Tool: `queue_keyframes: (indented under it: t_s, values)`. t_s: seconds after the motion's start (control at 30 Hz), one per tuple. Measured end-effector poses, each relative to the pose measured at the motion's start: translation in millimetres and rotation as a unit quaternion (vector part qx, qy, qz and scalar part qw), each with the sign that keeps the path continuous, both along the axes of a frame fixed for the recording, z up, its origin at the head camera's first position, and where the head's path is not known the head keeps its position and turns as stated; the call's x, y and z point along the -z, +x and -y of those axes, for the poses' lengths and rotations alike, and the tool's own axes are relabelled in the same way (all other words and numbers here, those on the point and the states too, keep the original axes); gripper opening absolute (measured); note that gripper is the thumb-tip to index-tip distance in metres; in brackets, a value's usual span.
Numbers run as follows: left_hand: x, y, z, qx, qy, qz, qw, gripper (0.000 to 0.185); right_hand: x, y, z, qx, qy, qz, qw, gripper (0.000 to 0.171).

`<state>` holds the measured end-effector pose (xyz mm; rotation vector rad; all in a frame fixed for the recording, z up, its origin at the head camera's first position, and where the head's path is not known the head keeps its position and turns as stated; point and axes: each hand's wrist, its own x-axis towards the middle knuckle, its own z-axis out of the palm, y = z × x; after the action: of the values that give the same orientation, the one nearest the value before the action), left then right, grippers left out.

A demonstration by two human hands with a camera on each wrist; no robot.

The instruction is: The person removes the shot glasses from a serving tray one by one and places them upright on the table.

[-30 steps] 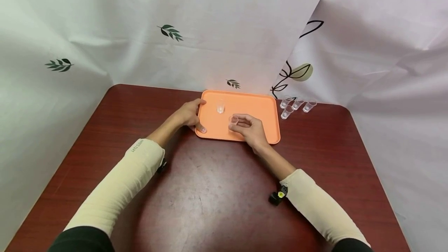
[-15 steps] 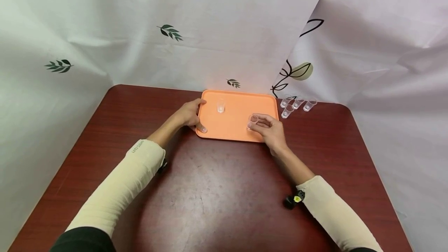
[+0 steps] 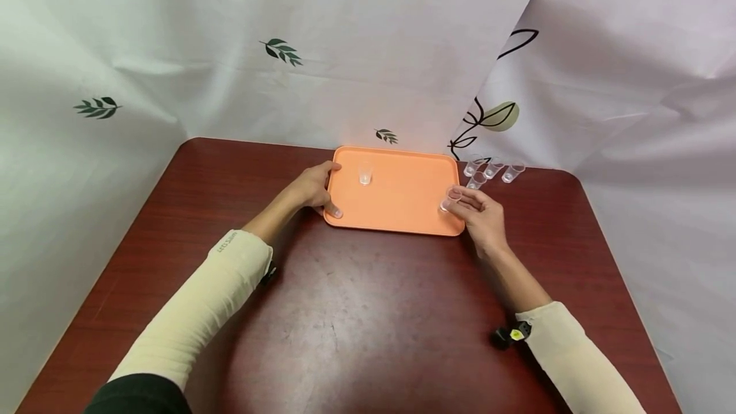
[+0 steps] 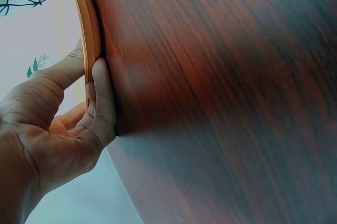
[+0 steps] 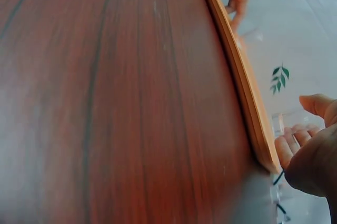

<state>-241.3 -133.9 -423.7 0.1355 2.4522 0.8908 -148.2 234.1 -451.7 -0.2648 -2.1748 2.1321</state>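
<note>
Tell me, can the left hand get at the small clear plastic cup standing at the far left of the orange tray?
Probably yes. The left hand grips the orange tray edge, and the small clear plastic cup stands nearby with only bare tray between.

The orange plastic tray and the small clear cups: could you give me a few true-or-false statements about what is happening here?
1. The left hand grips the orange plastic tray by its left edge. True.
2. The right hand is empty. False: it pinches a small clear plastic cup.
3. One upright clear cup stands on the tray. True.
4. The tray rests on a white table. False: the dark red wooden table.
</note>
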Motion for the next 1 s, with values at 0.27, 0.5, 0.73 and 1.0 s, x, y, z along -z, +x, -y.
queue_keyframes:
  t_s: [0.27,0.5,0.73,1.0]
  values:
    - [17.4,-13.5,3,-0.01,0.001,0.001,0.9999,0.133,0.3,2.6,-23,0.036,-0.013,-0.003,0.999,0.055]
    - [0.5,0.4,1,0.002,-0.002,0.006,1.0,0.125,2.6,-0.3,-41,0.079,-0.054,-0.006,0.995,0.048]
    - [-2.1,2.6,2,0.006,-0.013,-0.002,0.9999,0.125,3.9,-6.6,-58,0.112,-0.051,0.007,0.992,0.043]
    - [12.7,-7.8,5,0.006,-0.004,-0.01,0.9999,0.131,4.9,-16.9,-70,0.133,-0.048,0.02,0.99,0.045]
